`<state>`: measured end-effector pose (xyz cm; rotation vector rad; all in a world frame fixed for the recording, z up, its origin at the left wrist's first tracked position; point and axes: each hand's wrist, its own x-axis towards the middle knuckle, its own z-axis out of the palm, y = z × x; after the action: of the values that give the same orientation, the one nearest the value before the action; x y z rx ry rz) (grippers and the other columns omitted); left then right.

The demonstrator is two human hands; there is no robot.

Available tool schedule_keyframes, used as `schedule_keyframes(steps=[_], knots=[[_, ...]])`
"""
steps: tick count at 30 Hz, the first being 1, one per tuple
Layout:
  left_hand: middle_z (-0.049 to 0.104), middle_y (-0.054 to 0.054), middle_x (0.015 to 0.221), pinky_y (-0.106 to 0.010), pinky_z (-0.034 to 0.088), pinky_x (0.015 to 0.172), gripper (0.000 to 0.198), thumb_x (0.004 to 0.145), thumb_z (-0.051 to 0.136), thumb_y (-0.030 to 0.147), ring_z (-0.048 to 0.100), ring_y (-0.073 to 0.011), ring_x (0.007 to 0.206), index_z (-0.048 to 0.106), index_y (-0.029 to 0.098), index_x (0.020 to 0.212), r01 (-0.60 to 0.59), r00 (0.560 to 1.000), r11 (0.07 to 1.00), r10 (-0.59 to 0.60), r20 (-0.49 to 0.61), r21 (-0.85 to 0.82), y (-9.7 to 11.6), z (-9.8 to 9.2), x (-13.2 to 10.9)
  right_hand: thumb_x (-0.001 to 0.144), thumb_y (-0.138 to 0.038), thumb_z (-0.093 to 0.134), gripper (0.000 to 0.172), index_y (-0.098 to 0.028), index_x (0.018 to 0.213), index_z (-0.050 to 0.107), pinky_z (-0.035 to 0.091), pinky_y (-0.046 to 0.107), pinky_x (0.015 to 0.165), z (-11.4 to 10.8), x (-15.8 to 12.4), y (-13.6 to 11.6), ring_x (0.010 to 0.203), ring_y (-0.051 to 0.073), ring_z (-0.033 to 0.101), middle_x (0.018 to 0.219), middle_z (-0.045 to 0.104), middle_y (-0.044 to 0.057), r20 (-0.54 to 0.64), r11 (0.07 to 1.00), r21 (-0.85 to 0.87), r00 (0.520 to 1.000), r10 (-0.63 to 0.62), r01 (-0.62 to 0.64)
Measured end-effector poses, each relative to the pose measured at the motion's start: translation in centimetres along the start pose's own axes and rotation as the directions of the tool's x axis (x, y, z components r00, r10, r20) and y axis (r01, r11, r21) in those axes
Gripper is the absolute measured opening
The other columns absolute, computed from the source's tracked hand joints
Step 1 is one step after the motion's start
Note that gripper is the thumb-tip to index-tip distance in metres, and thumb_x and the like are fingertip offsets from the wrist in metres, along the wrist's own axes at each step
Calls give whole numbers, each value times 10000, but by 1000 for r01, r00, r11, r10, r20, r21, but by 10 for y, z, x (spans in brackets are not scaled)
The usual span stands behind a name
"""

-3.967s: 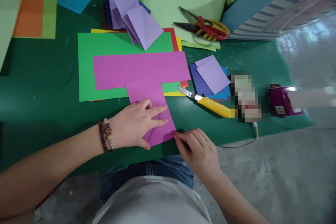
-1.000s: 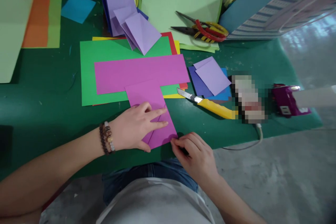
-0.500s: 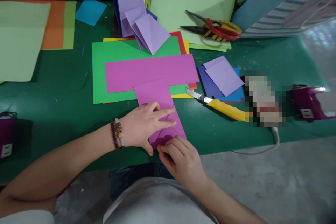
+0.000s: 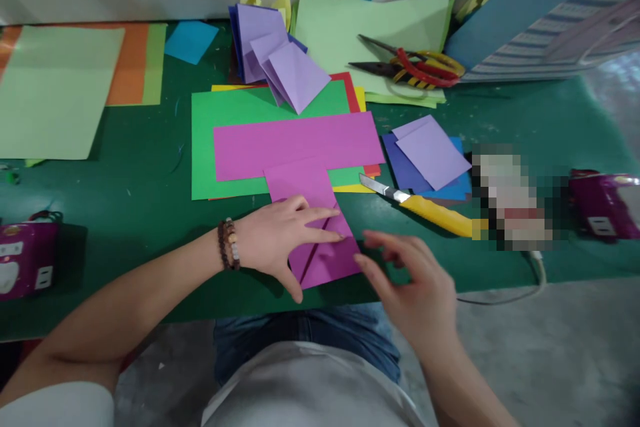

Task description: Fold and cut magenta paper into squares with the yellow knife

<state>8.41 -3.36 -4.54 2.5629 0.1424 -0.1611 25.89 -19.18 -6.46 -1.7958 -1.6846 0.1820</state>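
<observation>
A magenta paper strip (image 4: 345,267) lies near the table's front edge, its near end folded over so that a diagonal edge shows. My left hand (image 4: 280,233) rests on it with fingers spread, pressing it to the table. Just right of the strip, my right hand (image 4: 415,273) is raised with thumb and fingers apart, holding nothing. Beyond the folded strip, a second magenta strip (image 4: 295,143) lies crosswise on green paper (image 4: 203,147), with red and yellow sheets underneath. To the right is a yellow utility knife (image 4: 440,213), its blade out and pointing left.
Folded purple papers (image 4: 300,73) stand behind the strips; more purple and blue pieces (image 4: 433,153) lie right. Pliers and scissors (image 4: 420,70) rest on pale green sheets (image 4: 325,20). A blurred-out device (image 4: 515,200) with a cable and purple boxes (image 4: 607,203) are at the sides.
My right hand has let go of the strip's near corner and moved right, its fingers opening. My left hand stays on the paper. The whole view has shifted slightly.
</observation>
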Motion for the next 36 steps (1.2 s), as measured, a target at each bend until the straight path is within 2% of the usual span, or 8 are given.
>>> schedule_keyframes(steps=[4, 10, 13, 17, 20, 24, 31, 36], knots=[[317, -92, 1561, -416, 431, 923, 970, 558, 859, 549, 473, -303, 1088, 482, 259, 1403, 5, 999, 999, -3, -45, 47, 8, -1, 1, 810, -470, 670, 442, -185, 1143, 622, 524, 413, 793, -1, 13, 25, 937, 256, 599, 1033, 625, 114, 87, 991, -83, 990, 108, -101], [198, -65, 1609, -452, 429, 983, 1094, 572, 911, 280, 439, -315, 1259, 308, 318, 1484, 80, 991, 989, -67, -114, 121, 39, 2, -11, 808, -324, 636, 196, -219, 972, 624, 496, 297, 602, 4, 14, 20, 680, 157, 566, 803, 619, 20, 168, 925, 219, 946, 277, -310], [178, -123, 1606, -487, 408, 1023, 1094, 597, 892, 375, 373, -337, 1338, 278, 267, 1496, 184, 961, 982, -168, -218, 53, 57, 13, -24, 826, -298, 650, 145, -231, 945, 598, 500, 276, 604, -3, 3, 19, 696, 144, 592, 822, 635, 9, 209, 846, 388, 929, 306, -366], [404, -132, 1496, -480, 396, 1056, 595, 829, 708, 354, 373, -298, 1344, 479, 200, 1356, 335, 868, 940, -332, -370, -58, 76, 40, -34, 791, -207, 714, 203, -249, 959, 607, 529, 310, 708, -15, -17, 20, 880, 178, 633, 996, 652, 37, -30, 946, 306, 992, 121, -107], [501, -103, 1419, -494, 368, 1076, 235, 889, 612, 202, 370, -286, 1351, 615, 204, 1124, 378, 791, 923, -361, -494, -70, 86, 62, -33, 744, -103, 734, 263, -246, 948, 647, 534, 317, 722, -27, -31, 18, 861, 166, 628, 1048, 632, 46, -183, 985, 139, 980, -76, 102], [553, -91, 1362, -509, 363, 1076, 163, 834, 577, 56, 385, -298, 1343, 628, 190, 911, 404, 693, 907, -389, -607, -120, 94, 83, -29, 845, -93, 607, 139, -216, 889, 655, 533, 311, 708, -36, -44, 15, 866, 160, 626, 987, 669, 42, -52, 931, 221, 957, -286, 290], [605, -99, 1304, -501, 396, 1046, 175, 791, 595, 32, 435, -301, 1307, 653, 182, 858, 409, 668, 908, -364, -649, -88, 98, 89, -31, 904, -128, 543, 129, -168, 934, 662, 516, 337, 772, -21, -69, 23, 899, 175, 633, 982, 742, 55, 94, 902, 256, 920, -380, 347], [618, -97, 1290, -482, 450, 1007, 170, 785, 618, 78, 465, -290, 1278, 655, 202, 897, 419, 702, 905, -372, -608, -70, 99, 88, -35, 851, -137, 618, 182, -211, 1009, 667, 541, 324, 783, -15, -80, 29, 916, 168, 643, 1057, 735, 21, 145, 910, 234, 913, -382, 343]])
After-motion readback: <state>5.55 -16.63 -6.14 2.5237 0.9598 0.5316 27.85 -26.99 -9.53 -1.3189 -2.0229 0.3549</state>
